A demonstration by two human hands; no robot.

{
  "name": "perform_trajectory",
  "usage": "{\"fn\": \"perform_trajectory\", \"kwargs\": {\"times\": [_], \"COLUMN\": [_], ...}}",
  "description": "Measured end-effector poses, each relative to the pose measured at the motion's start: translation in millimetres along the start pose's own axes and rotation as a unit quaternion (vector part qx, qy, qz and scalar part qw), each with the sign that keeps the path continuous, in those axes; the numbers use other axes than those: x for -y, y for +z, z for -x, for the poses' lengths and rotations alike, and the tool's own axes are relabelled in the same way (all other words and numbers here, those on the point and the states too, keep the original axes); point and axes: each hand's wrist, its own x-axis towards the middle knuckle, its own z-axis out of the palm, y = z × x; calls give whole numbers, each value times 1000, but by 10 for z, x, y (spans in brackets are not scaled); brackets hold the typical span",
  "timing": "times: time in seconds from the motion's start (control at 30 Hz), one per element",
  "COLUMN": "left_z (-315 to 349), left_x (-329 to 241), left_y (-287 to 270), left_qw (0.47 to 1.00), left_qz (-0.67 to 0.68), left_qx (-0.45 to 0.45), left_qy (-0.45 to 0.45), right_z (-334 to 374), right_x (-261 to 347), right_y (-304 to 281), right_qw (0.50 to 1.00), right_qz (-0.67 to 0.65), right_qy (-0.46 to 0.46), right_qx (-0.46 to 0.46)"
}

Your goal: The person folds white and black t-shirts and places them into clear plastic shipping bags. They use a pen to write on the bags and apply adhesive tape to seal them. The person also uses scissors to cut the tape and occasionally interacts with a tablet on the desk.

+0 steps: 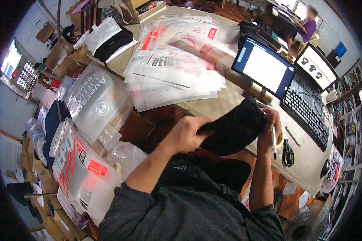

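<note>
A piece of black cloth (pixel 236 130) is stretched between my hands above my lap, at the near edge of the table; I cannot tell what garment it is. My left hand (pixel 190 133) pinches its left edge. On the other side, my right hand (pixel 269 122) closes on its right end. A thin white pen-like stick (pixel 274 140) points down beside the right fingers and seems to be held by them. Close to that hand lie black-handled scissors (pixel 287 154) and a slim pale stick (pixel 292 135) on the table.
Stacked printed film sheets (pixel 169 76) cover the table's far left. A tablet (pixel 264 66), a keyboard (pixel 305 118), a monitor (pixel 315 68) and a white mug (pixel 330 96) stand at right. Bagged plastic sheets (pixel 96 98) are heaped at left. A seated person (pixel 308 26) is far off.
</note>
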Motion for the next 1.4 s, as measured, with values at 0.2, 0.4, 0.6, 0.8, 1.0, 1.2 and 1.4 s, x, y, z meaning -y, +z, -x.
{"fn": "perform_trajectory", "kwargs": {"times": [0.2,0.4,0.6,0.8,1.0,1.2,1.4], "left_z": [-985,-2682,-2991,-2823,-2230,-2790,-3017], "left_x": [4,61,-134,1471,1554,1284,1413], "left_y": [-704,-3116,-3111,-2172,-236,340,516], "left_qw": [995,901,722,917,942,954,928], "left_qz": [-49,-420,-532,-16,270,218,351], "left_qx": [63,-106,-442,-382,-130,-165,-109], "left_qy": [62,-3,24,113,-152,-126,-60], "right_z": [225,390,362,352,-27,-330,-339], "right_x": [-605,-520,-435,-397,-400,-678,-1076], "right_y": [56,209,120,195,-689,-1811,-1907], "right_qw": [985,991,995,994,999,906,885], "right_qz": [-133,-90,-16,2,12,406,442], "right_qy": [109,81,49,34,37,89,44], "right_qx": [4,59,80,107,-22,83,141]}}
